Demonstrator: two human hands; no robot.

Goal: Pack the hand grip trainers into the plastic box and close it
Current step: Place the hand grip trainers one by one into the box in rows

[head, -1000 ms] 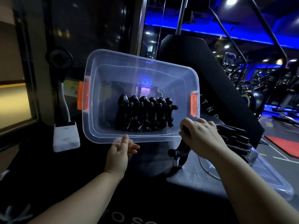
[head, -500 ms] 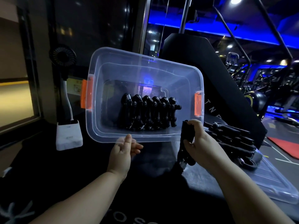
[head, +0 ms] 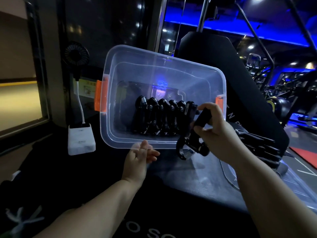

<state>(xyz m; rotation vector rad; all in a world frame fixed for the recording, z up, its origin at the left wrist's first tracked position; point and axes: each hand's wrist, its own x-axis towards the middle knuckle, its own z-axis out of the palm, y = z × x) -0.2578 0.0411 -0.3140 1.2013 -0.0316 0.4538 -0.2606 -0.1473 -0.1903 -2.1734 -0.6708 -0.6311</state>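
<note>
A clear plastic box (head: 154, 66) with orange latches is tilted toward me, its open top facing the camera. My left hand (head: 139, 158) grips its near rim. Inside, several black hand grip trainers (head: 159, 117) stand in a row. My right hand (head: 216, 129) is shut on one more black grip trainer (head: 193, 141), held at the box's right near corner, partly over the rim. A pile of further black trainers (head: 257, 148) lies to the right, behind my right forearm, on the clear lid (head: 228, 176).
A white power bank (head: 80, 140) with a small black fan (head: 76, 54) on a white stalk stands left of the box. The surface is a dark mat (head: 103, 194). A black padded gym seat (head: 223, 66) rises behind the box.
My right hand has lifted a grip trainer from the pile and carried it left and up to the box's right corner. The left hand keeps holding the box rim.
</note>
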